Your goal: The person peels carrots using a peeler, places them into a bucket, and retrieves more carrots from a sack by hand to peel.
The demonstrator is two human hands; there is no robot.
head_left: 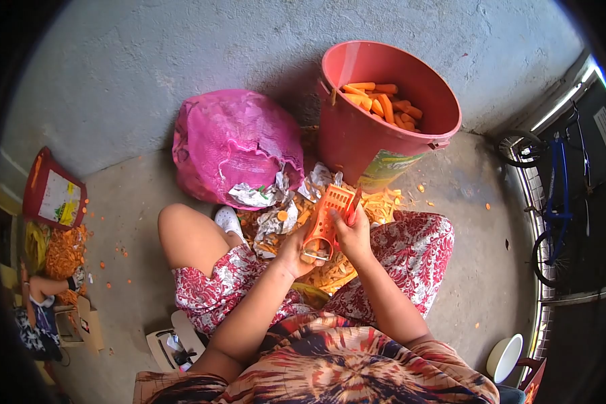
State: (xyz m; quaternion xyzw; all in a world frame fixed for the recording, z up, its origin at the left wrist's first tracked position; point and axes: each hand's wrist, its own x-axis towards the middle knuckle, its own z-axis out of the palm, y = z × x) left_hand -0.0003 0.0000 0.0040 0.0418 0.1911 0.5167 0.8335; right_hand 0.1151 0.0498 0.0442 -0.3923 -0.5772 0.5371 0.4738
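Note:
Between my hands is an orange plastic peeler (332,209) with a slotted, perforated body and a metal blade at its near end. My left hand (295,254) is closed around the blade end. My right hand (354,236) grips the peeler's right side, thumb on its face. A slim red object (353,206) also shows at my right fingers; its kind is unclear. Carrot peelings (333,275) lie heaped below, between my legs, with crumpled paper (275,221) among them.
A large red bucket (380,145) by the wall holds peeled carrots (384,104). Beside it slumps a pink mesh sack (232,145). At left are another red bucket (50,188), more peelings (66,252) and another person's leg (46,288). A blue bicycle (556,202) stands right, a white basin (504,358) lower right.

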